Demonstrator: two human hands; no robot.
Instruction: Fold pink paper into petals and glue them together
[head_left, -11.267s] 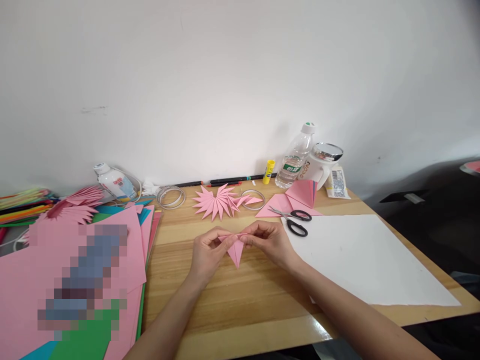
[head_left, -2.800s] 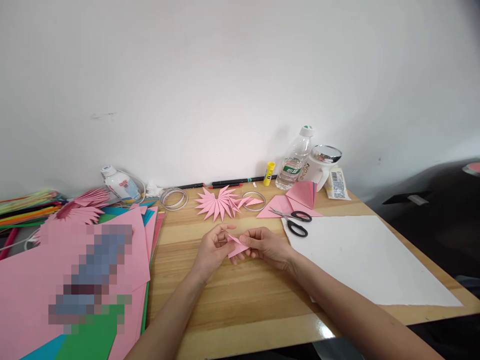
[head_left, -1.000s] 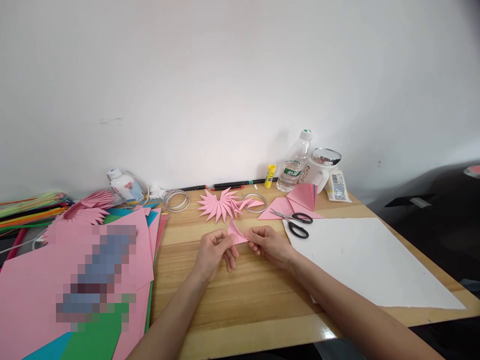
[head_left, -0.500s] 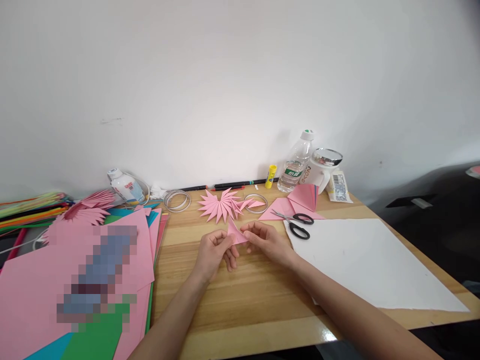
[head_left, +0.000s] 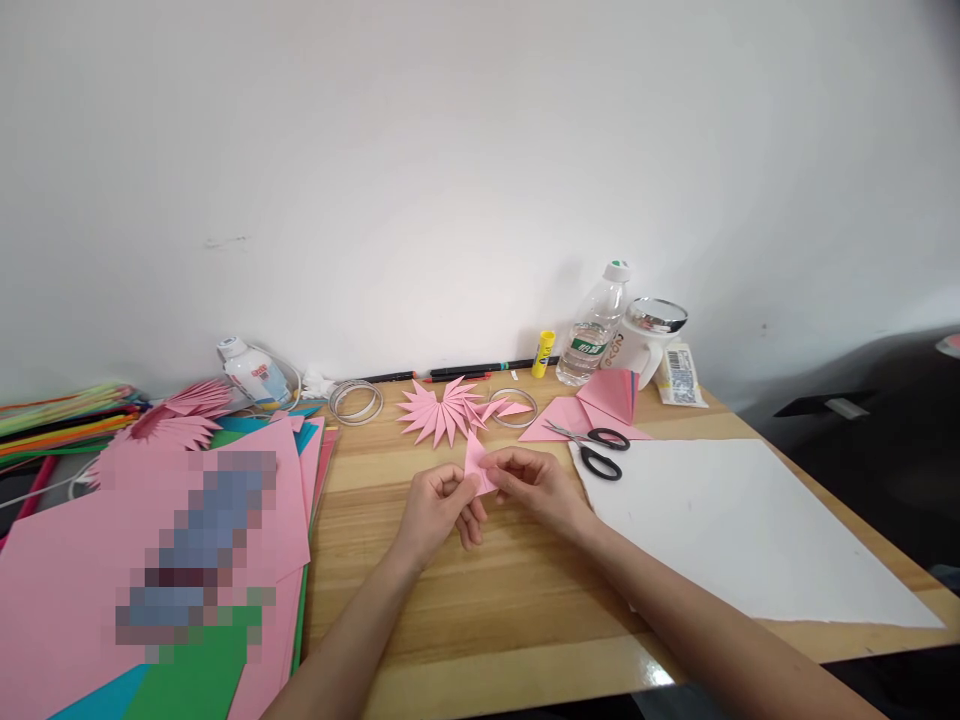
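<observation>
Paper (head_left: 475, 457), folded, pinched in the fingers of your left hand (head_left: 435, 508) and right hand (head_left: 541, 488); scissors (head_left: 593, 437) near the latter.

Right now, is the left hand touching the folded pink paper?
Touching. The head view shows it: the thumb of the left hand presses on the lower left part of the folded pink paper, with no gap between.

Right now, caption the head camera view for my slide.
Left hand and right hand pinch folded pink paper above a wooden table, black-handled scissors nearby.
</observation>
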